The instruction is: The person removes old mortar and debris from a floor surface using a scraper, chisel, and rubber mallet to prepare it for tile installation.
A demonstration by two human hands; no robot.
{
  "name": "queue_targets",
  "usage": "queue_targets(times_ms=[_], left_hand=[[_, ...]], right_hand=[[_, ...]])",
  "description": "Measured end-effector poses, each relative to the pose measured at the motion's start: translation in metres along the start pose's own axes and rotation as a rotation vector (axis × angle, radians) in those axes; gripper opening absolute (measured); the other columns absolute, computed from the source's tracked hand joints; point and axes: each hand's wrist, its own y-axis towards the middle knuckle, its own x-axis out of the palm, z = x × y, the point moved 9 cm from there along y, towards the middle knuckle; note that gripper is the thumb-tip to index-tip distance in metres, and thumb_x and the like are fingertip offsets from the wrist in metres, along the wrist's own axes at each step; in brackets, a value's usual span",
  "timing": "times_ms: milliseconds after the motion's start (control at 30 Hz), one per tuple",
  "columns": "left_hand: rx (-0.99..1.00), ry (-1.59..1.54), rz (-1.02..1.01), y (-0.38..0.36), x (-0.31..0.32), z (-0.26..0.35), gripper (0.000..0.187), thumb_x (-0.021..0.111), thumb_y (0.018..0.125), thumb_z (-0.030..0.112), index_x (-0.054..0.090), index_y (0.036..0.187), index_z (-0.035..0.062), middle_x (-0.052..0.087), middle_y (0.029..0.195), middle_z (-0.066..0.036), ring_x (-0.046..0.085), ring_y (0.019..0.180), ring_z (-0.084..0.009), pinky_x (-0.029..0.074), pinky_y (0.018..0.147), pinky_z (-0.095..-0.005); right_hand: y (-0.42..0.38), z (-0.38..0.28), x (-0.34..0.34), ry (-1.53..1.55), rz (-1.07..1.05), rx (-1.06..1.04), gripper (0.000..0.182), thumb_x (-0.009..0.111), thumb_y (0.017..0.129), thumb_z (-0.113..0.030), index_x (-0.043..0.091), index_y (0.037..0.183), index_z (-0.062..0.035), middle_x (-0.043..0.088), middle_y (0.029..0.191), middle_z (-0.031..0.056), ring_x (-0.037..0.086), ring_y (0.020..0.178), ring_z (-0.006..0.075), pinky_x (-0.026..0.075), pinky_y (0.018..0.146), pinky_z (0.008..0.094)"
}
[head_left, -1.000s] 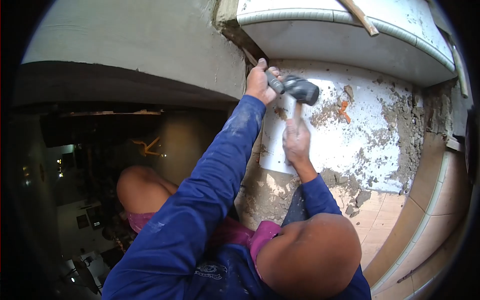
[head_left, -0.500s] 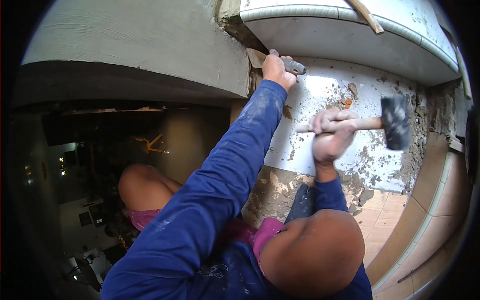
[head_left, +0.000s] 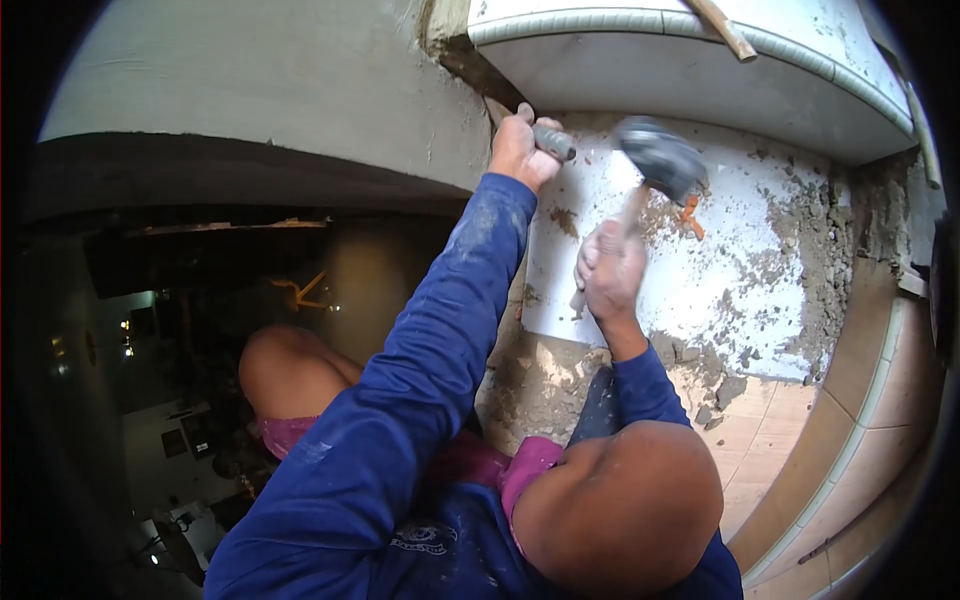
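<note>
My left hand (head_left: pixel 523 150) is closed round the grey handle of a flat-bladed tool (head_left: pixel 553 141). Its narrow blade points into the corner between the grey plastered wall and the white tiled step, mostly hidden by my fingers. In my dusty right hand (head_left: pixel 612 268) is a mallet with a wooden handle and a dark head (head_left: pixel 660 158), blurred by motion. The mallet head hangs over the white floor slab (head_left: pixel 690 300), to the right of the tool's handle and apart from it. Orange bits (head_left: pixel 690 216) lie on the slab near the mallet.
A white tiled step (head_left: pixel 680 85) with a wooden stick (head_left: pixel 725 32) on it rises at the top. Broken mortar (head_left: pixel 825 270) lines the slab's right side. The plastered wall (head_left: pixel 270 75) overhangs a dark opening at left. My bent knees frame the lower view.
The mallet has swung up and left, from lying sideways at right to head-up near the tool. My left hand and its tool have shifted slightly left.
</note>
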Motion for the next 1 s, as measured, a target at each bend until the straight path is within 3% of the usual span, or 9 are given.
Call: queue_targets(times_ms=[67,167,333,433,600,667,700,867,1000], left_hand=[[0.052,0.007,0.051,-0.007,-0.001,0.007,0.024,0.043,0.107,0.032,0.042,0.101,0.0096,0.049,0.07,-0.007,0.048,0.06,-0.0209,0.044,0.056,-0.0406],[-0.031,-0.066,0.02,-0.004,0.006,0.003,0.023,0.042,0.107,0.033,0.042,0.1,0.0106,0.049,0.07,-0.006,0.047,0.059,-0.021,0.042,0.055,-0.0398],[-0.055,-0.033,-0.01,-0.017,0.0,0.01,0.02,0.042,0.107,0.029,0.042,0.102,0.0094,0.05,0.075,-0.008,0.05,0.063,-0.02,0.047,0.062,-0.0408],[-0.007,-0.05,-0.006,-0.006,0.006,0.009,0.021,0.041,0.107,0.028,0.041,0.1,0.0092,0.05,0.075,-0.008,0.048,0.062,-0.02,0.044,0.06,-0.0386],[-0.066,-0.054,-0.062,-0.01,-0.004,0.006,0.022,0.041,0.107,0.029,0.042,0.099,0.0081,0.05,0.074,-0.009,0.051,0.066,-0.0228,0.049,0.066,-0.0437],[-0.003,-0.011,0.008,-0.001,-0.013,0.009,0.023,0.042,0.107,0.028,0.043,0.096,0.0077,0.05,0.072,-0.008,0.05,0.064,-0.023,0.048,0.064,-0.0419],[-0.036,-0.035,-0.093,-0.001,-0.006,0.006,0.022,0.047,0.106,0.026,0.045,0.093,0.0074,0.049,0.069,-0.008,0.048,0.06,-0.0217,0.048,0.06,-0.04],[0.041,0.466,0.154,-0.026,-0.023,-0.005,0.02,0.055,0.103,0.024,0.047,0.095,0.007,0.05,0.069,-0.007,0.049,0.055,-0.0191,0.048,0.049,-0.036],[0.103,0.292,0.136,-0.035,-0.021,-0.005,0.022,0.057,0.103,0.025,0.046,0.095,0.0078,0.051,0.069,-0.004,0.049,0.053,-0.0162,0.05,0.048,-0.0337]], right_hand=[[-0.01,0.006,0.01,0.172,-0.095,0.029,0.03,0.049,0.104,-0.022,0.057,0.109,0.0063,0.06,0.076,0.0118,0.06,0.067,0.0193,0.048,0.063,0.0346],[-0.002,-0.008,0.025,-0.487,0.0,-0.104,0.029,0.05,0.102,-0.017,0.057,0.118,0.006,0.062,0.084,0.0118,0.061,0.078,0.0208,0.05,0.072,0.0341],[-0.016,0.003,0.013,0.074,-0.009,-0.212,0.028,0.049,0.103,-0.02,0.059,0.108,0.0055,0.061,0.079,0.0135,0.061,0.067,0.0218,0.049,0.064,0.0387],[-0.002,0.003,0.015,-0.551,-0.036,-0.056,0.03,0.05,0.103,-0.023,0.06,0.105,0.0047,0.061,0.076,0.0157,0.062,0.067,0.0244,0.049,0.062,0.0415],[-0.022,0.01,0.01,-0.331,0.025,-0.262,0.028,0.046,0.105,-0.023,0.059,0.097,0.001,0.047,0.063,0.0005,0.042,0.053,0.0098,0.038,0.049,0.0261],[-0.005,0.01,0.022,-0.571,-0.02,-0.227,0.026,0.047,0.104,-0.021,0.059,0.098,0.0017,0.05,0.065,0.0045,0.046,0.055,0.012,0.039,0.052,0.0305],[-0.005,0.015,0.011,-0.627,-0.093,0.111,0.032,0.053,0.102,-0.024,0.063,0.106,0.0056,0.063,0.083,0.0226,0.062,0.076,0.0307,0.049,0.073,0.0423],[-0.029,-0.02,0.014,-0.091,0.038,0.06,0.029,0.046,0.106,-0.023,0.051,0.112,0.0048,0.044,0.063,-0.0033,0.039,0.052,0.0051,0.033,0.048,0.0222],[-0.026,-0.024,0.005,-0.17,0.07,0.083,0.036,0.046,0.107,-0.035,0.046,0.087,-0.0045,0.044,0.062,-0.0003,0.041,0.045,0.0066,0.035,0.04,0.0222]])
